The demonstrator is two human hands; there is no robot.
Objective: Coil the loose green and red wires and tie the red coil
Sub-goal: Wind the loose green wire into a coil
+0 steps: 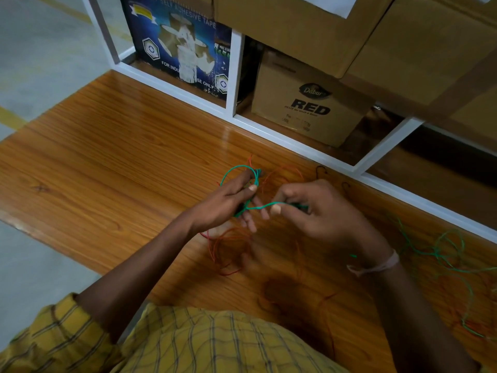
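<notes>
A green wire (236, 168) is looped round the fingers of my left hand (228, 203), which holds the small coil above the wooden table (107, 157). My right hand (317, 211) pinches the same green wire a little to the right, a short stretch running between both hands. The rest of the green wire (443, 251) lies in loose curls on the table at the right. A thin red wire (228, 249) lies tangled on the table under and around my hands, partly hidden by them.
A white shelf frame (234, 76) borders the table's far side, holding a blue adhesive-tape carton (183, 49) and a brown cardboard box (309, 103). Large cardboard boxes (349, 28) overhang at top right. Grey floor (40, 63) lies to the left.
</notes>
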